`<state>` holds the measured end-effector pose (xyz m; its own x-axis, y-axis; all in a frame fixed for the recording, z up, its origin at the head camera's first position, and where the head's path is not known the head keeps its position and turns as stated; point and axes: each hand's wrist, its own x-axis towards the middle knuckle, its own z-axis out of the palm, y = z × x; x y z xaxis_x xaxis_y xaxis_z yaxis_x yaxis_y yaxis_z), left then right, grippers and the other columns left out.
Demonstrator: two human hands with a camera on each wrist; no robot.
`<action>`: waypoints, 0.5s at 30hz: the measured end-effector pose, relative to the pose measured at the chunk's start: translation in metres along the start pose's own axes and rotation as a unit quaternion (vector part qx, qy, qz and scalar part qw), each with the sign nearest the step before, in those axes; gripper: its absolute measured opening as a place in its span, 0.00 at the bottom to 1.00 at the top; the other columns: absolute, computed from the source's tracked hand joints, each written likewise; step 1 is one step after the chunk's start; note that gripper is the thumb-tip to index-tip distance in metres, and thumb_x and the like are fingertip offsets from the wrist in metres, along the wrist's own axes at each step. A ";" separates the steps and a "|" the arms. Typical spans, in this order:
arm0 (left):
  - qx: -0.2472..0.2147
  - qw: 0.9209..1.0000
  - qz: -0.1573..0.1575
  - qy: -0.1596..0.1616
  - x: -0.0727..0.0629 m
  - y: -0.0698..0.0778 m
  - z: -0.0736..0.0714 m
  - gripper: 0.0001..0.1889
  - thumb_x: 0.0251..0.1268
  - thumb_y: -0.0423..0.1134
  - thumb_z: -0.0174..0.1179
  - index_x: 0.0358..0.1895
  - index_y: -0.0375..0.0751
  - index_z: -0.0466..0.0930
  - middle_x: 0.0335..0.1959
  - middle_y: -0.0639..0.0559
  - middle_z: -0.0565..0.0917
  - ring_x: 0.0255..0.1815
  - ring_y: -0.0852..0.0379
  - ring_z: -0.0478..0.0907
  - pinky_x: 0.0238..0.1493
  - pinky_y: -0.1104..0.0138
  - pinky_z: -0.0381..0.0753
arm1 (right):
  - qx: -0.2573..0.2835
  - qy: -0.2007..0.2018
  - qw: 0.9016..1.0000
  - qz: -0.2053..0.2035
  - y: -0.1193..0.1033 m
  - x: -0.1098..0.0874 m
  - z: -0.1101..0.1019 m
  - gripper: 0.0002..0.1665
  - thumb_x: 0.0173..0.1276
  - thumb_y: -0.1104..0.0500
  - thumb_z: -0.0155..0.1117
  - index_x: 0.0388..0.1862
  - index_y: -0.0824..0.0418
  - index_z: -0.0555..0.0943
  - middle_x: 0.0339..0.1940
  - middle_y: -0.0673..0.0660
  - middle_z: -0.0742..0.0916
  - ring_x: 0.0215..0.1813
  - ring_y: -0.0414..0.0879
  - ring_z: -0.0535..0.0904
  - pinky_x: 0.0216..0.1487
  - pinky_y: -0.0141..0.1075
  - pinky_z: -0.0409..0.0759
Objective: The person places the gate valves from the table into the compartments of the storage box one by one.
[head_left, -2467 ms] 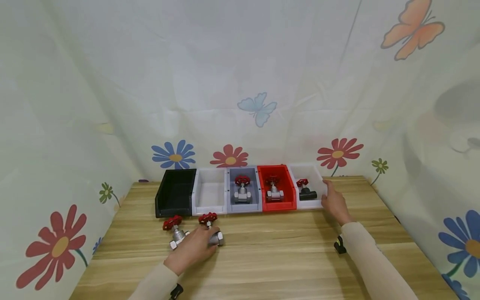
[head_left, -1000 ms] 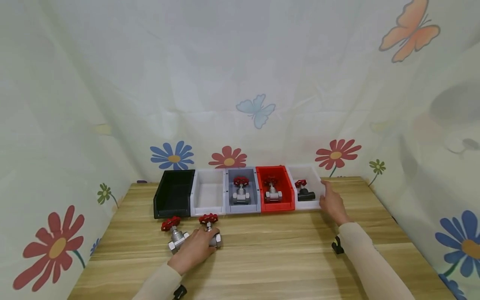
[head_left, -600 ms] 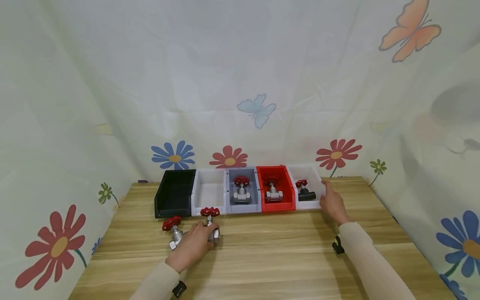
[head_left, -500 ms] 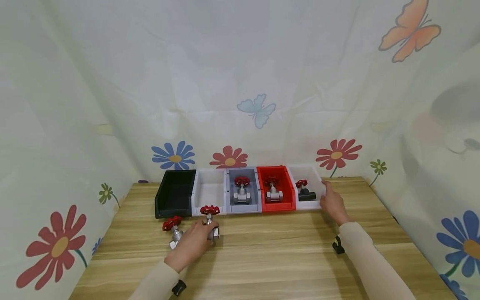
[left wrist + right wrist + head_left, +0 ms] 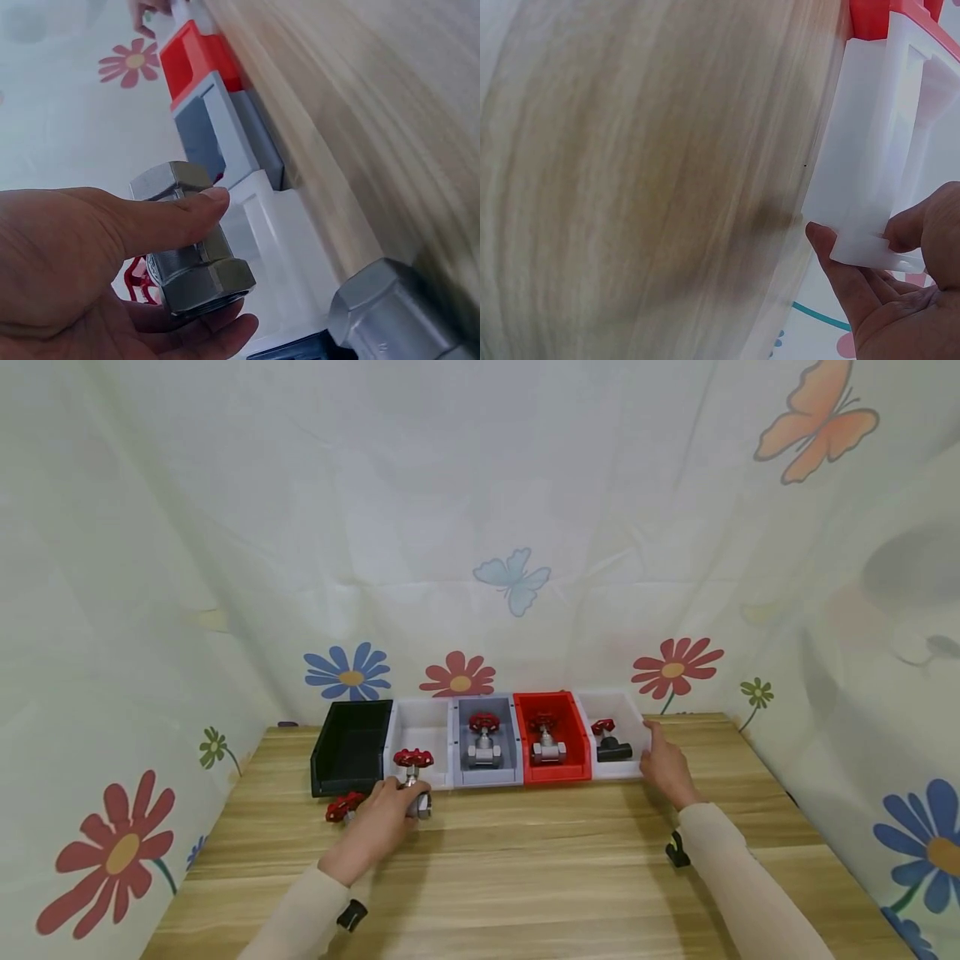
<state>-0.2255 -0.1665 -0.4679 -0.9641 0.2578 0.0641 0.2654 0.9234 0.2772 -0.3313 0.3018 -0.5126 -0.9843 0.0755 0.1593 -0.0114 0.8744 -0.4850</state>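
Note:
My left hand (image 5: 378, 827) grips the silver body of a gate valve (image 5: 413, 759) with a red handwheel, raised off the table by the front of the left white bin (image 5: 397, 735). In the left wrist view, the thumb lies across the valve's hexagonal body (image 5: 206, 281) and the fingers curl beneath. A second valve (image 5: 344, 807) stands on the table, partly hidden behind that hand. My right hand (image 5: 669, 768) pinches the side wall of the right white bin (image 5: 859, 150), thumb inside and fingers outside. That bin contains a black-bodied valve (image 5: 615, 750) with a red handle.
The bins stand in a joined row along the back of the wooden table (image 5: 525, 877). A black bin (image 5: 348, 743) is at the left end. The grey bin (image 5: 465, 703) and the red bin (image 5: 570, 714) each hold a silver valve. A patterned curtain (image 5: 480, 485) hangs behind.
My left hand has lifted its valve from the table and carried it forward, up toward the left white bin's front. The right hand keeps its hold on the right white bin.

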 end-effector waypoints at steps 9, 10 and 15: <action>0.026 0.999 0.030 0.021 0.009 -0.002 -0.010 0.24 0.57 0.38 0.71 0.58 0.53 0.80 0.39 0.44 0.77 0.39 0.52 0.70 0.37 0.60 0.80 | 0.003 -0.007 1.000 0.012 0.000 0.001 -0.001 0.33 0.71 0.67 0.51 0.73 0.66 0.56 0.40 0.76 0.83 0.33 0.58 0.77 0.40 0.52 0.76; 0.026 0.999 0.029 0.020 0.011 -0.002 -0.011 0.24 0.57 0.38 0.70 0.59 0.54 0.79 0.39 0.45 0.77 0.39 0.52 0.70 0.38 0.60 0.80 | 0.004 -0.008 1.000 0.013 0.000 0.001 -0.001 0.33 0.71 0.67 0.51 0.73 0.66 0.56 0.40 0.76 0.83 0.33 0.58 0.77 0.39 0.52 0.76; 0.025 0.999 0.017 0.017 0.018 -0.001 -0.015 0.24 0.58 0.38 0.70 0.60 0.54 0.79 0.41 0.44 0.77 0.39 0.51 0.71 0.41 0.58 0.81 | 0.003 -0.006 1.000 0.008 0.001 0.002 -0.001 0.33 0.71 0.67 0.50 0.73 0.66 0.56 0.40 0.76 0.83 0.33 0.58 0.78 0.38 0.52 0.77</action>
<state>-0.2430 -0.1672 -0.4529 -0.9542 0.2799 0.1059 0.2973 0.9274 0.2269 -0.3334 0.3030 -0.5122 -0.9864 0.0843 0.1409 0.0039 0.8699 -0.4933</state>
